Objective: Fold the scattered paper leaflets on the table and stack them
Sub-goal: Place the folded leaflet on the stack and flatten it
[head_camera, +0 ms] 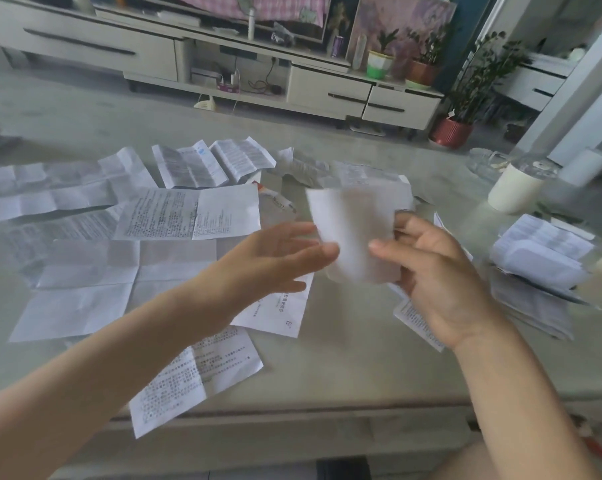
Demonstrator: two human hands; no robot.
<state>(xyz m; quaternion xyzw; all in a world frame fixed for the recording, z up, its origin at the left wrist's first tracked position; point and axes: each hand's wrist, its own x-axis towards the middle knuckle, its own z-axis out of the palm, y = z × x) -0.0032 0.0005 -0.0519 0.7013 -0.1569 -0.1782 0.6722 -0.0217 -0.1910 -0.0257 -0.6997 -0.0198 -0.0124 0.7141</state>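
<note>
Our right hand (427, 268) pinches the leaflet (351, 230), long axis roughly upright. Our left hand (275, 258), fingers straight and gripping nothing, is at its left edge; the stack (538, 258) lies to the right.

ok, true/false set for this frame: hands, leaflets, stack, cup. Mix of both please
1. The right hand holds a leaflet. True.
2. The left hand is clenched in a fist. False: it is open, fingers straight, beside the leaflet.
3. A stack of folded leaflets lies on the right side of the table. True.
4. Every leaflet on the table is already folded. False: many unfolded leaflets lie spread over the left side.
5. The white cup stands at the table's left end. False: it stands at the far right, behind the stack.
</note>
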